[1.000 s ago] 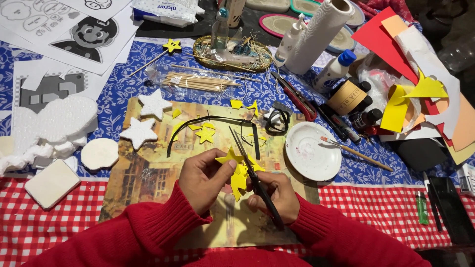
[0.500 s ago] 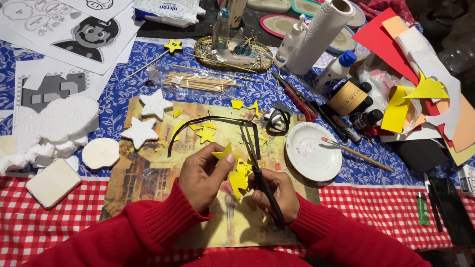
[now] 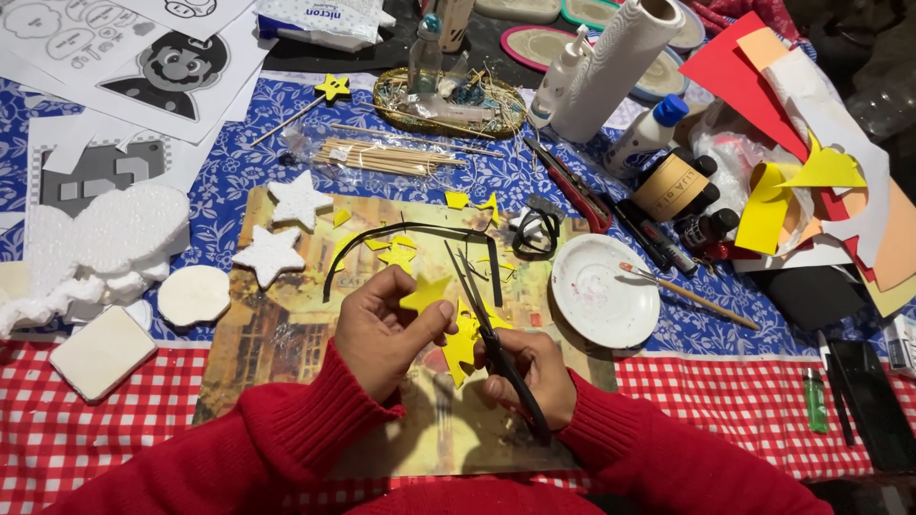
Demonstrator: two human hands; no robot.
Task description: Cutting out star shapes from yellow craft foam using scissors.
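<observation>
Head view: yellow foam sheet [image 3: 448, 319] sits over the picture board [image 3: 286, 334], pinched by my left hand [image 3: 382, 329]. My right hand [image 3: 530, 377] grips black scissors [image 3: 491, 334], blades parted at the sheet; white plate [image 3: 605, 292] lies nearby.

Near the centre, a yellow foam star [image 3: 426, 291] meets black scissors [image 3: 496, 343]; both sleeves [image 3: 286, 429] are red. The near tablecloth [image 3: 105, 429] is red-and-white check, the far cloth [image 3: 239, 162] blue with white flowers. White foam stars [image 3: 286, 224] lie left, a white plate [image 3: 604, 303] right, red paper [image 3: 739, 76] far right.
</observation>
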